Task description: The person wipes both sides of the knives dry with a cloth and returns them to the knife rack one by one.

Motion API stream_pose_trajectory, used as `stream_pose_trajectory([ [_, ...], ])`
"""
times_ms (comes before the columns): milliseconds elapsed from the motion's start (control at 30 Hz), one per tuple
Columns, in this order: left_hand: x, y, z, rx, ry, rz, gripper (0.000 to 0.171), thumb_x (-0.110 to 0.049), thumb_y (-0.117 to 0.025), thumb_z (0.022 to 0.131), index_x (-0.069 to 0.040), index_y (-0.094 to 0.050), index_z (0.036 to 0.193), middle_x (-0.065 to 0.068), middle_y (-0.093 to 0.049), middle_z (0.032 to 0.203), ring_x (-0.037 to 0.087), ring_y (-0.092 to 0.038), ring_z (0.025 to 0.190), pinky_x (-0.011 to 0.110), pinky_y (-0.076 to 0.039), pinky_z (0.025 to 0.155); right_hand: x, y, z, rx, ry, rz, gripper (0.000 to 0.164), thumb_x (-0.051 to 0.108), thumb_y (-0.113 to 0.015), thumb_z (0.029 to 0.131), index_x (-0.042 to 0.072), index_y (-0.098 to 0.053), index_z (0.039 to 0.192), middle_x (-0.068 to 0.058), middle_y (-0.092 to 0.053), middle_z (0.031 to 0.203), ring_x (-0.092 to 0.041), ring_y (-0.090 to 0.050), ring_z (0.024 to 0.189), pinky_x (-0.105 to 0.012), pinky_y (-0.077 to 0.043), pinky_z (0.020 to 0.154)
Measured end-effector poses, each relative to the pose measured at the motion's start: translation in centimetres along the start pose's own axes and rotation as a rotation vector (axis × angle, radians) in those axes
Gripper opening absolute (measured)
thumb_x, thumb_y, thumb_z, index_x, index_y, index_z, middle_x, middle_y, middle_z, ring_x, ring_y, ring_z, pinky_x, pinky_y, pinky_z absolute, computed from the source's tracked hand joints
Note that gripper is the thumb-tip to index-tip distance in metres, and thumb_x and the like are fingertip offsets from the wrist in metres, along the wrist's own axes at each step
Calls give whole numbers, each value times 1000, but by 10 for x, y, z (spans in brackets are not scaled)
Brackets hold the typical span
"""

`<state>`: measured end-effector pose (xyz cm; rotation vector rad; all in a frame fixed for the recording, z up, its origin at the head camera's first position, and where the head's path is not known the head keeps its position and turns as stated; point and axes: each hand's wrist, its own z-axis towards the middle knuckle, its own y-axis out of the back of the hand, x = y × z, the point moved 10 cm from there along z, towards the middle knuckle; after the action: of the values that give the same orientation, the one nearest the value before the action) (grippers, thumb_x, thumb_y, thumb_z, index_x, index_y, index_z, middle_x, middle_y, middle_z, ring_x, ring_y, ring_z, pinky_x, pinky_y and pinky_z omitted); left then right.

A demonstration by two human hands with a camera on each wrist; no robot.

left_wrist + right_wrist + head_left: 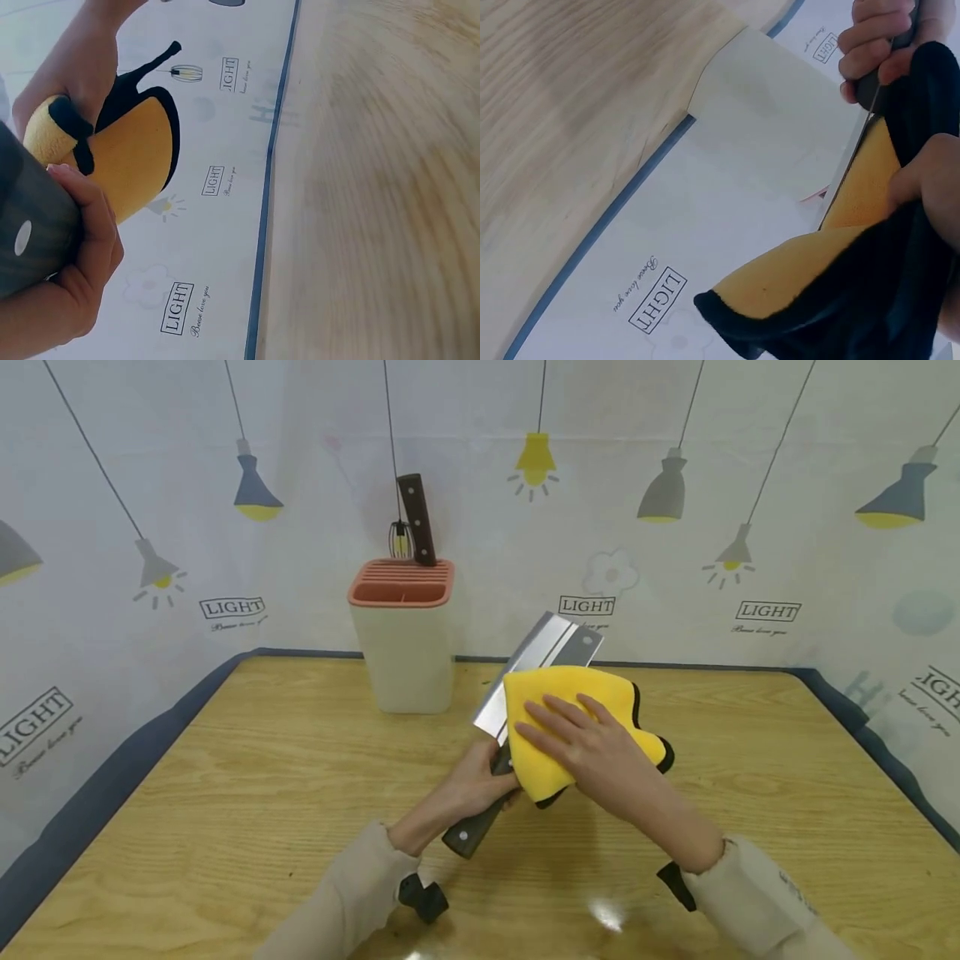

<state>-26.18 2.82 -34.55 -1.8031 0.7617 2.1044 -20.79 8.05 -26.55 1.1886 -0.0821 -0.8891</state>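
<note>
My left hand (476, 777) grips the dark handle of a cleaver (519, 660), its wide steel blade slanting up and away to the right. A yellow cloth (551, 683) with black edging covers part of that blade. Spread over the cloth, the fingers of my right hand (592, 752) lie nearly straight in the head view. In the right wrist view the thumb bears on the cloth (791, 277) from the other side, so the hand pinches it about the blade. The left wrist view shows the handle's riveted end (37, 217) inside curled fingers.
A cream knife block (408, 660) with a salmon slotted top stands at the back, left of the cleaver. One dark-handled knife (417, 522) sticks up from it. The wooden table (225, 793) meets a lamp-printed backdrop (480, 527) behind and at both sides.
</note>
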Motion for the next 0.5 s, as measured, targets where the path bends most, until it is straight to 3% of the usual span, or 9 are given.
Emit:
stream_pose_trajectory([
  [167, -1, -1, -1, 26, -4, 24, 5, 0, -52, 81, 4, -49, 82, 4, -52, 58, 9, -47, 46, 20, -41, 44, -13, -4, -1, 4, -48, -34, 73, 3, -79, 60, 12, -50, 127, -10, -46, 131, -29, -41, 121, -48, -35, 96],
  [500, 2, -2, -6, 72, -35, 88, 7, -1, -53, 82, 1, -49, 76, 1, -49, 52, 8, -45, 43, 20, -39, 41, -43, -8, -7, 16, -155, -32, 77, -6, -78, 57, 8, -48, 127, -15, -44, 132, -31, -39, 121, -50, -36, 93],
])
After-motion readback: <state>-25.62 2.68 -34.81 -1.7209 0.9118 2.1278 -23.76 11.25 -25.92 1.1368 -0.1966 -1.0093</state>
